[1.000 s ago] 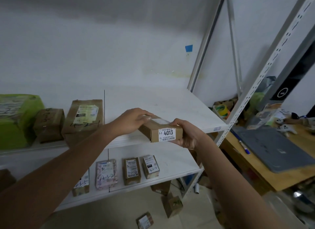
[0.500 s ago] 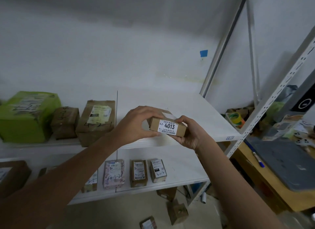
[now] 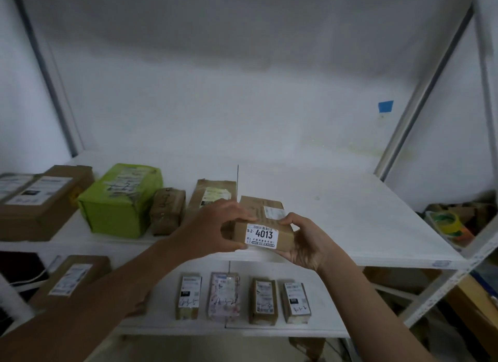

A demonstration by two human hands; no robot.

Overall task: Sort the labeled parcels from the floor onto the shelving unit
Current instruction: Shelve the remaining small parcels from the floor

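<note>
The 4013 parcel, a flat brown carton whose white end label reads 5-2-4013, is at the front edge of the upper shelf. It is just right of that shelf's thin black dividing line, with its length running back over the board; we cannot tell whether its base rests on the board. Our left hand pinches its left end between thumb and curled fingers. Our right hand cups the right corner from beneath, fingers wrapped round it. To do this step well, we judge, we should lower it flat and slide it back until nothing overhangs the upper shelf's front edge. We should leave the label facing outward and stay right of the line, since the 5-2 prefix probably names that section, then let go one hand at a time. The shelving unit holds the rest. On the upper shelf, left of the line, stand a large brown carton, a lime-green parcel, a tall brown parcel against the line, and a small tape-wrapped bundle between those last two. On the lower shelf, directly below the upper shelf, lie a brown carton at the left and four small labelled parcels in a row, near one another but apart.
</note>
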